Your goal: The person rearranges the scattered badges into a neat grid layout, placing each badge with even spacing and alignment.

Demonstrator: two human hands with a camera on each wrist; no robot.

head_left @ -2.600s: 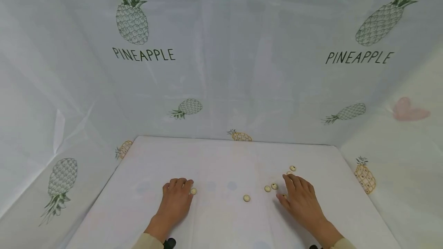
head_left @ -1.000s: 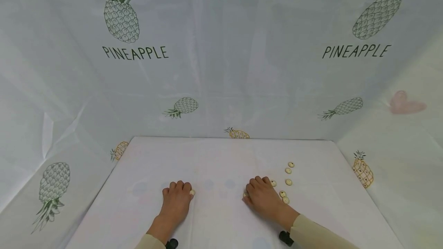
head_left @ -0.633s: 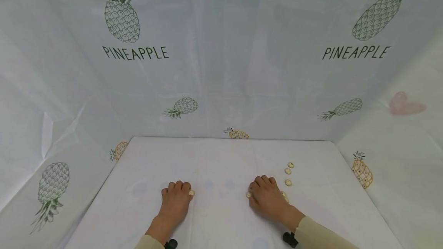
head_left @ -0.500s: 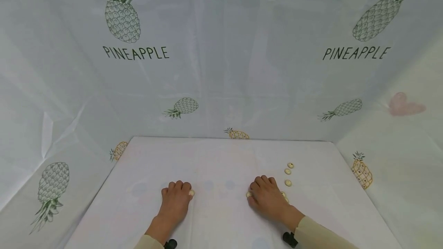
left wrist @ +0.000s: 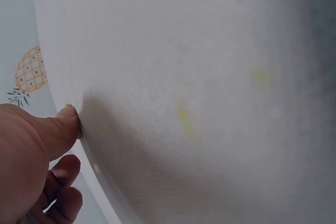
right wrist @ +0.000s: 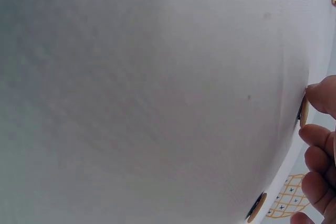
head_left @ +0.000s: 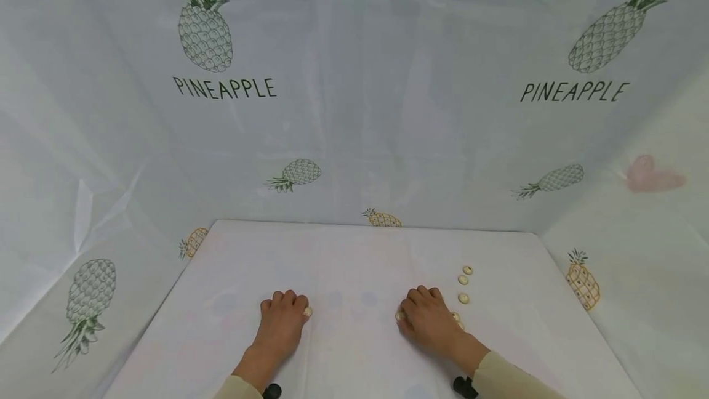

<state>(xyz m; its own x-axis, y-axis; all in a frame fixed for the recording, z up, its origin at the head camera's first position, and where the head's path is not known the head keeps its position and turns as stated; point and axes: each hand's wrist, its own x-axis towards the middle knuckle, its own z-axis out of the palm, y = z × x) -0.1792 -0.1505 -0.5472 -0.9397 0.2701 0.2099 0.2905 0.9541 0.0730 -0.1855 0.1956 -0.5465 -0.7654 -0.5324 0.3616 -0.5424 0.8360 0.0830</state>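
Near the middle left of the white table, my left hand point(head_left: 281, 324) has thumb and forefinger at the edge of a small, pale, round disc point(head_left: 308, 311), gripping it. In the left wrist view only a sliver of that disc point(left wrist: 80, 134) shows beside the thumb. My right hand point(head_left: 431, 320), to the right of centre, pinches another such disc point(head_left: 399, 316) at the tabletop. The right wrist view shows this disc point(right wrist: 304, 112) edge-on, light wood in colour, between thumb and forefinger, the other fingers curled.
Behind and right of my right hand lie more discs, one point(head_left: 463, 298) alone and one point(head_left: 468, 270) farther back; others are partly hidden by the hand. The white table point(head_left: 354, 257) meets curtain walls point(head_left: 354, 128) printed with pineapples at the back and sides.
My right hand has come left from the group of discs to a disc nearer the middle and now pinches it. My left hand stays at its disc. Little moves in the last half second.
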